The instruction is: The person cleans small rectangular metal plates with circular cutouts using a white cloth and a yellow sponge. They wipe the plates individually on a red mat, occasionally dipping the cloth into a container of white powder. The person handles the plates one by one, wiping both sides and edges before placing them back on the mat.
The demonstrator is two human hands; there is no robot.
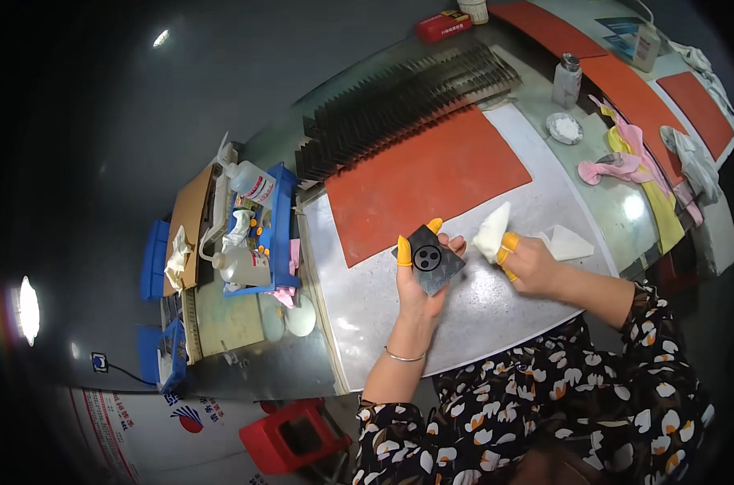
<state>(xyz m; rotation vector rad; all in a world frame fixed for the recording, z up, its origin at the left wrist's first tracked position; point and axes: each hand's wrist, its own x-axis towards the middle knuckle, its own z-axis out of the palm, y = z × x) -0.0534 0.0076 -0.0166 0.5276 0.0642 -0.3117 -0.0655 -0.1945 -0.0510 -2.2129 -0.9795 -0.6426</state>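
My left hand [415, 293], with yellow finger cots on the thumb and a finger, grips a dark phone back panel [436, 280]. The panel is tilted, and its round camera ring with several holes faces up. To its right, my right hand [537, 268] pinches a folded white wiping cloth [493, 229] between fingers that also wear yellow cots. A small gap separates cloth and panel. Behind the right hand, a second white cloth [567, 244] lies on the white sheet [367, 315]. Both hands are held above this sheet.
An orange mat [423, 190] lies beyond my hands, with a rack of upright dark panels [403, 105] behind it. At left, a blue tray [283, 206] holds dispenser bottles [252, 183]. A metal-capped bottle [567, 81], a small dish [563, 128] and pink cloths [617, 168] are at right.
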